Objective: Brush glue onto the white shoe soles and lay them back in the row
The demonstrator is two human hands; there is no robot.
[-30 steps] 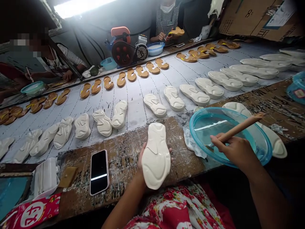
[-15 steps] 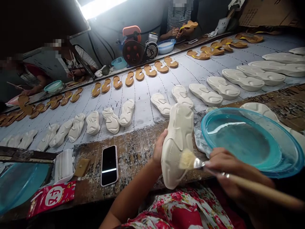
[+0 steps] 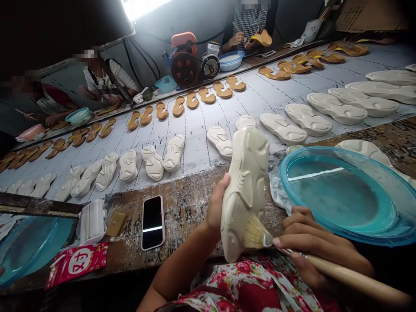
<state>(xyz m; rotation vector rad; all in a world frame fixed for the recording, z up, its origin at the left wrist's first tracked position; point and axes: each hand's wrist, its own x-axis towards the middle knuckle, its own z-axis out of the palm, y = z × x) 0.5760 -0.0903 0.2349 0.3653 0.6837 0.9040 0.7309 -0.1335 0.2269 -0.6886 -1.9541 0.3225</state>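
My left hand [image 3: 218,203] grips a cream-white shoe sole [image 3: 248,169] by its left edge, thumb showing, the other fingers hidden behind it. The sole stands nearly upright in front of me, its moulded side wall and ribbed middle in sight. In my right hand [image 3: 318,242] is a brush [image 3: 354,273] with a pale wooden handle and metal ferrule. Its light bristles press against the lower right side of the sole and splay out there. Just beyond the right hand sits a blue plastic basin [image 3: 394,236] of cloudy liquid.
White soles [image 3: 279,128] line the near side of the white belt [image 3: 162,125]; tan insoles [image 3: 191,99] lie along its far side. On the brown ledge rest a phone [image 3: 153,223], a white box [image 3: 92,223] and a red packet [image 3: 78,262]. Across the belt, a person [image 3: 248,26] holds an insole.
The sole has turned to show more of its side. The brush has moved slightly down, its bristles now fanned against the edge. The whole view has shifted slightly.
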